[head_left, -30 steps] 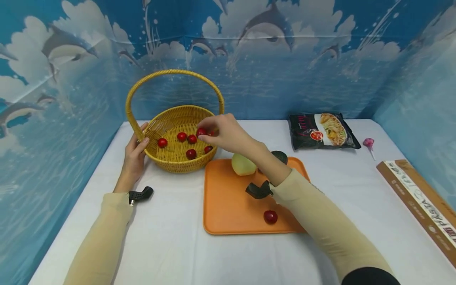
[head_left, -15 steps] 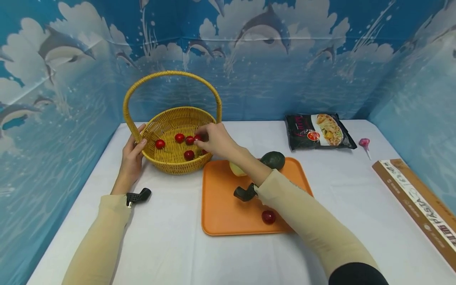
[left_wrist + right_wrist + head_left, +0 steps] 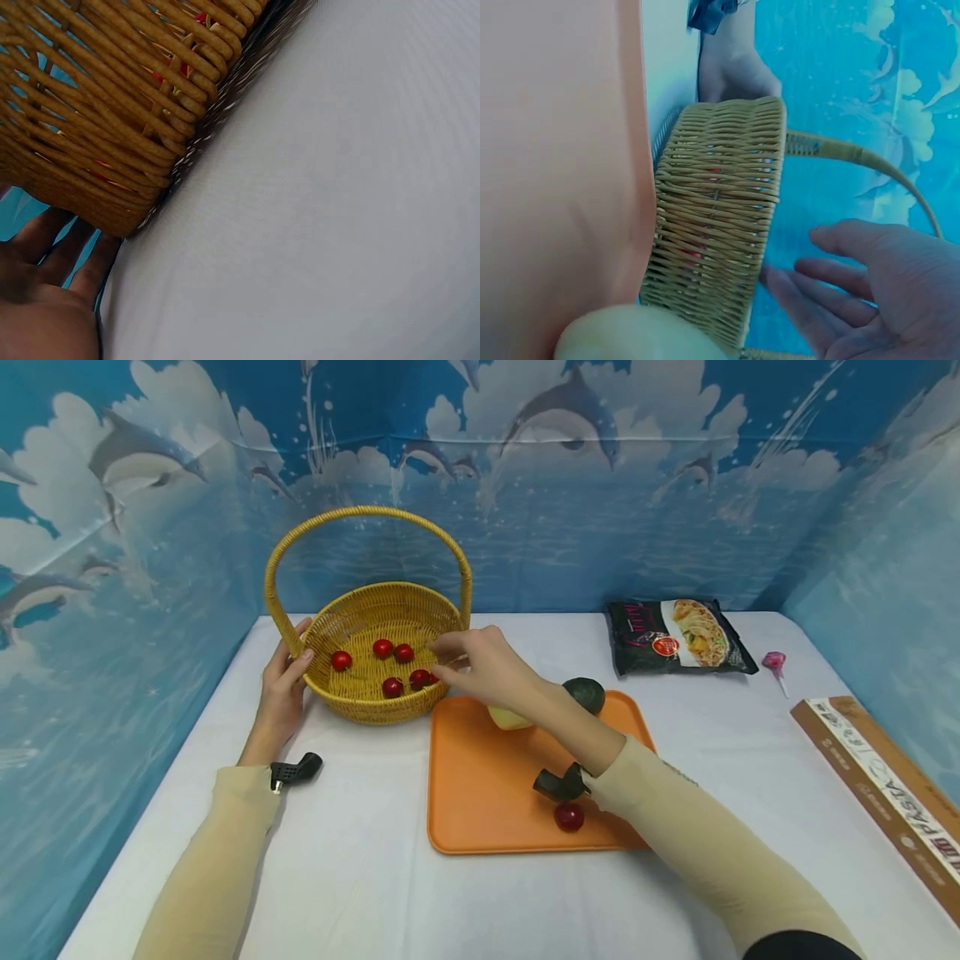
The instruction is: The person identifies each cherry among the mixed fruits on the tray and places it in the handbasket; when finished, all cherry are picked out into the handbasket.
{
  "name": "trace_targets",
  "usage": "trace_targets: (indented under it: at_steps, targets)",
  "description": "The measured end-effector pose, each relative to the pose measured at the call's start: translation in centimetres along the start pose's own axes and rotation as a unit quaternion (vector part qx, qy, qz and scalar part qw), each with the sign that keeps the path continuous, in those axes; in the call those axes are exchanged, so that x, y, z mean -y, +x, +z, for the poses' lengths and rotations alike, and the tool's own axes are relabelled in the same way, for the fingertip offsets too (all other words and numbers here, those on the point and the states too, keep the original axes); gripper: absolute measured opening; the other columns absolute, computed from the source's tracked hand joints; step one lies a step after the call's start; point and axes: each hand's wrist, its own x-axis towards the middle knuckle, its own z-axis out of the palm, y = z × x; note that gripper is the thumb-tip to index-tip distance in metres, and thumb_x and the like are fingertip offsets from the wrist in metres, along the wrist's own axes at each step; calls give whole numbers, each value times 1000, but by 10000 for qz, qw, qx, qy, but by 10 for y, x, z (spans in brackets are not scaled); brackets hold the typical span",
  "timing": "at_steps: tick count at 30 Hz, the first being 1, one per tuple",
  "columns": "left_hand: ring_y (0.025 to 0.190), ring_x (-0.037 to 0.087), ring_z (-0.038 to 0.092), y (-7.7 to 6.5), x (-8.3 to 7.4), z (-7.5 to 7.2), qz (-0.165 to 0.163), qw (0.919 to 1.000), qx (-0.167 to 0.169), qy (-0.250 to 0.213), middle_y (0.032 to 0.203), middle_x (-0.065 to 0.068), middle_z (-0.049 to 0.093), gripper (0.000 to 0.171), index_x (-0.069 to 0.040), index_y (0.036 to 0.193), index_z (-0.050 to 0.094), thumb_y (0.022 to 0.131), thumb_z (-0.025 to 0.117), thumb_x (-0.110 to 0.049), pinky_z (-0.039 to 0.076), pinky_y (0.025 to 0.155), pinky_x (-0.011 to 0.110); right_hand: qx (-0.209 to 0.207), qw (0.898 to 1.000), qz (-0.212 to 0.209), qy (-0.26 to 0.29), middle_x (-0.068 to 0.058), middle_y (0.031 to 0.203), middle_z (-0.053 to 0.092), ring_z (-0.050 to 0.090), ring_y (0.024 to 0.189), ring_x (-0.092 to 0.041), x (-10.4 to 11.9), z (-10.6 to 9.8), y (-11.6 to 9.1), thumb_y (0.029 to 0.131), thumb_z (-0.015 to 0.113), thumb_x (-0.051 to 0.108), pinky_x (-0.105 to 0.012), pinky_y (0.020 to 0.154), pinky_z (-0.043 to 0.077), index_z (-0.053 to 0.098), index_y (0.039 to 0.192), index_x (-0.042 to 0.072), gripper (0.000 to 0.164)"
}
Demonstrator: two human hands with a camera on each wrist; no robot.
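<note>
A yellow wicker basket (image 3: 367, 710) with a tall hooped handle stands at the table's back left. Several red cherries (image 3: 392, 687) lie inside on its bottom. My left hand (image 3: 282, 692) grips the basket's left side near the handle's foot, thumb at the rim. Over the right rim hovers my right hand (image 3: 491, 667), fingers slightly bent and thumb apart from them. Nothing sits between them in the right wrist view. Another dark red cherry (image 3: 569, 816) rests on an orange tray (image 3: 480, 793).
At the tray's back are a pale yellow-green fruit (image 3: 507, 718), partly behind my right hand, and a dark green avocado-like fruit (image 3: 585, 694). Farther right lie a black noodle packet (image 3: 678, 637), a pink lollipop (image 3: 776, 662) and a long pasta box (image 3: 885, 785).
My right hand has let go of a cherry inside the basket and drawn back to the right. Cherries near the front right of the basket have shifted. The left hand keeps its hold.
</note>
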Motion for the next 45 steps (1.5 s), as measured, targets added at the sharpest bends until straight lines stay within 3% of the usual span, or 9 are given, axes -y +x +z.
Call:
trace_targets:
  at_steps: [9, 13, 22, 34, 45]
  targets:
    - [146, 20, 43, 1, 1, 7, 5, 10000, -18, -58, 165, 10, 40, 55, -17, 163, 42, 108, 52, -15, 40, 109, 25, -327, 9984, -370, 292, -6, 119, 79, 76, 103, -17, -2, -16, -44, 101, 71, 13, -37, 85, 63, 76, 126, 8, 26]
    - [146, 20, 42, 1, 0, 7, -11, 10000, -19, -77, 165, 9, 40, 55, -18, 162, 43, 109, 52, -15, 40, 110, 25, -183, 9989, -355, 242, -3, 118, 79, 74, 104, -14, 0, -20, -58, 101, 72, 16, -36, 86, 63, 76, 126, 10, 26]
    - [144, 18, 44, 1, 0, 7, 0, 9999, -56, -157, 164, 9, 42, 55, -17, 162, 43, 108, 52, -14, 40, 109, 24, 293, 9961, -833, 2, 6, 115, 77, 72, 102, -7, 3, -24, -92, 100, 74, 17, -30, 85, 62, 74, 130, 14, 30]
    - [144, 19, 44, 1, 0, 5, -46, 9999, -109, -98, 165, 10, 41, 54, -19, 162, 45, 108, 53, -16, 41, 108, 25, 558, 9980, -187, -224, 3, 122, 77, 74, 106, -11, -9, -36, -133, 97, 78, 22, -34, 89, 61, 75, 128, 18, 31]
    - [145, 22, 43, 0, -3, 1, -69, 10000, -41, -12, 165, 11, 40, 55, -20, 163, 43, 108, 53, -17, 40, 109, 25, 1121, 9932, 286, 89, 10, 124, 76, 71, 110, -11, -27, -32, -165, 96, 78, 39, -37, 93, 60, 73, 132, 21, 41]
